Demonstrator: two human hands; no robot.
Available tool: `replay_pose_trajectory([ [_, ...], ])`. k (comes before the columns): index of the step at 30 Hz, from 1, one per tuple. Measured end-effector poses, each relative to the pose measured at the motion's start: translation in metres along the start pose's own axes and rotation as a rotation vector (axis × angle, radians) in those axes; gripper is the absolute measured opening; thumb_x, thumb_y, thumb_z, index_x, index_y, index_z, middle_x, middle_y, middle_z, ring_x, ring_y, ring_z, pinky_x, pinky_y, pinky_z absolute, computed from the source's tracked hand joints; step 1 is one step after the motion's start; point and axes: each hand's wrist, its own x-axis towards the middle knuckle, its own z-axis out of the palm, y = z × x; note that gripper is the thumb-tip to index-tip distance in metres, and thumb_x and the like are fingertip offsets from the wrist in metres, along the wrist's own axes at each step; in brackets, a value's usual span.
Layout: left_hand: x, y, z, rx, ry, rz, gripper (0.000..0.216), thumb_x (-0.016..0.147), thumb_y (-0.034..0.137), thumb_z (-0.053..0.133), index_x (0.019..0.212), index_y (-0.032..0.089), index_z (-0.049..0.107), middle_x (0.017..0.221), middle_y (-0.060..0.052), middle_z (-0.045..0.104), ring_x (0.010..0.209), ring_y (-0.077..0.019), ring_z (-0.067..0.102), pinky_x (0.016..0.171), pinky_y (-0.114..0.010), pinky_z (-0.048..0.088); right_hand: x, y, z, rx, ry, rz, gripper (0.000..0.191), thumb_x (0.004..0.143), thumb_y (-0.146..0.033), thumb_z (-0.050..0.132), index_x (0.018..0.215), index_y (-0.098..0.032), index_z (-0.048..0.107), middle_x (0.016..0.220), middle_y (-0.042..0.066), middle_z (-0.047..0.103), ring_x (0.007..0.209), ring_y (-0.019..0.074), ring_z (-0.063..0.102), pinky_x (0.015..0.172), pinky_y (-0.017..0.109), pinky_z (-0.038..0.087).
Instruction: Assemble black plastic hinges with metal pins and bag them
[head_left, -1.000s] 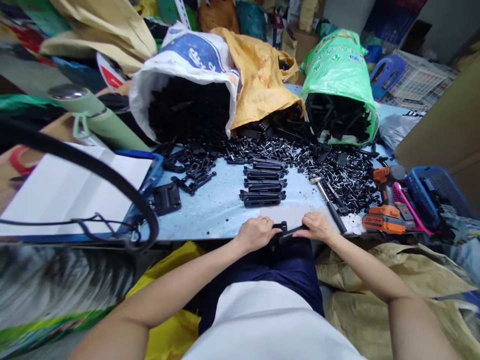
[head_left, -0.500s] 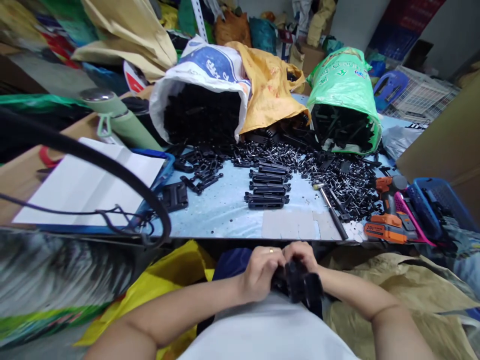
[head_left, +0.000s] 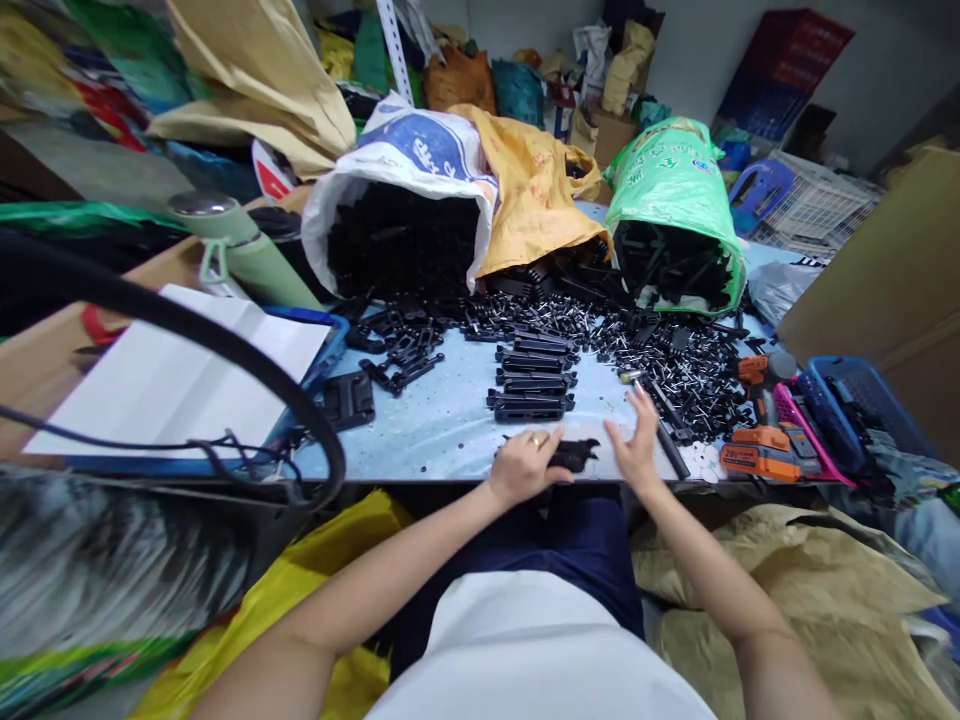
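Note:
My left hand (head_left: 526,467) is closed on a black plastic part (head_left: 574,455) at the table's front edge, partly covering it. To the right of that part, my right hand (head_left: 635,440) is raised with thumb and fingers spread, holding nothing. Its fingertips are close to a hammer (head_left: 661,428) with a yellowish head and black handle. Just beyond my left hand lies a row of several similar black assemblies (head_left: 532,385), stacked front to back.
Metal pins (head_left: 697,375) are heaped at the right. White (head_left: 409,150), orange (head_left: 536,185) and green bags (head_left: 664,180) stand open behind. An orange cordless drill (head_left: 765,455) and blue basket (head_left: 870,400) sit right. Left are paper (head_left: 180,370), a green bottle (head_left: 255,260) and a black cable (head_left: 247,350).
Both hands have moved from near my lap up to the table's front edge. The black part now lies there under my left hand, and my right hand has let go and opened.

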Motion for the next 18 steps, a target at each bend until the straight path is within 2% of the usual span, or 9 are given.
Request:
replay_pose_trajectory([
  [2,0.010,-0.014,0.008,0.108,-0.095,-0.061,0.068,0.082,0.063,0.035,0.121,0.012,0.054,0.105,-0.018,0.062,0.105,-0.0280,0.056,0.088,-0.039,0.045,0.024,0.033,-0.042,-0.229,0.055,0.064,0.046,0.083,-0.045,0.046,0.118,-0.016,0.044,0.123,0.018,0.046,0.120,0.0281,0.040,0.099,0.050,0.031],
  [4,0.021,-0.021,0.012,0.151,-0.119,-0.060,0.064,0.083,0.058,0.041,0.127,0.012,0.047,0.125,-0.018,0.052,0.124,-0.0303,0.040,0.100,-0.043,0.035,0.042,0.062,-0.085,-0.447,0.092,0.198,0.052,0.081,-0.045,0.049,0.120,-0.011,0.043,0.126,0.021,0.043,0.123,0.0308,0.036,0.100,0.052,0.029],
  [6,0.040,-0.025,0.014,0.154,-0.124,-0.073,0.065,0.084,0.056,0.038,0.132,0.012,0.040,0.138,-0.018,0.039,0.133,-0.0306,0.025,0.105,-0.046,0.026,0.057,0.086,-0.121,-0.631,0.127,0.376,0.060,0.077,-0.043,0.054,0.123,-0.007,0.041,0.130,0.025,0.039,0.123,0.0353,0.034,0.099,0.054,0.028],
  [8,0.070,-0.032,0.014,0.151,-0.144,-0.158,0.067,0.087,0.056,0.032,0.134,0.009,0.036,0.141,-0.018,0.033,0.135,-0.0303,0.018,0.107,-0.046,0.022,0.071,0.105,-0.144,-0.684,0.053,0.614,0.059,0.073,-0.039,0.061,0.120,-0.005,0.045,0.121,0.026,0.047,0.116,0.0369,0.042,0.094,0.053,0.034],
  [11,0.127,-0.049,0.015,0.142,-0.242,-0.293,0.067,0.088,0.053,0.025,0.134,0.005,0.034,0.142,-0.019,0.032,0.136,-0.0289,0.017,0.109,-0.042,0.019,0.091,0.128,-0.155,-0.468,-0.125,0.980,0.046,0.069,-0.031,0.068,0.106,-0.008,0.054,0.086,0.016,0.062,0.086,0.0272,0.059,0.075,0.040,0.048],
  [13,0.155,-0.061,0.017,0.138,-0.332,-0.353,0.067,0.088,0.054,0.023,0.136,0.008,0.031,0.144,-0.017,0.029,0.136,-0.0283,0.016,0.109,-0.045,0.016,0.102,0.139,-0.153,-0.322,-0.160,1.124,0.036,0.069,-0.029,0.069,0.096,-0.008,0.058,0.063,0.007,0.060,0.062,0.0194,0.059,0.058,0.031,0.049],
  [15,0.168,-0.067,0.021,0.141,-0.401,-0.391,0.068,0.087,0.056,0.023,0.138,0.011,0.030,0.145,-0.015,0.027,0.136,-0.0281,0.017,0.109,-0.048,0.014,0.108,0.146,-0.150,-0.273,-0.143,1.187,0.031,0.069,-0.029,0.070,0.088,-0.007,0.059,0.048,0.001,0.052,0.047,0.0154,0.053,0.046,0.027,0.046],
  [18,0.160,-0.069,0.027,0.155,-0.423,-0.394,0.073,0.084,0.061,0.022,0.137,0.012,0.030,0.145,-0.015,0.028,0.136,-0.0280,0.019,0.109,-0.049,0.012,0.110,0.153,-0.148,-0.249,-0.109,1.216,0.031,0.067,-0.031,0.072,0.081,-0.006,0.060,0.041,-0.001,0.048,0.040,0.0143,0.049,0.039,0.026,0.042],
])
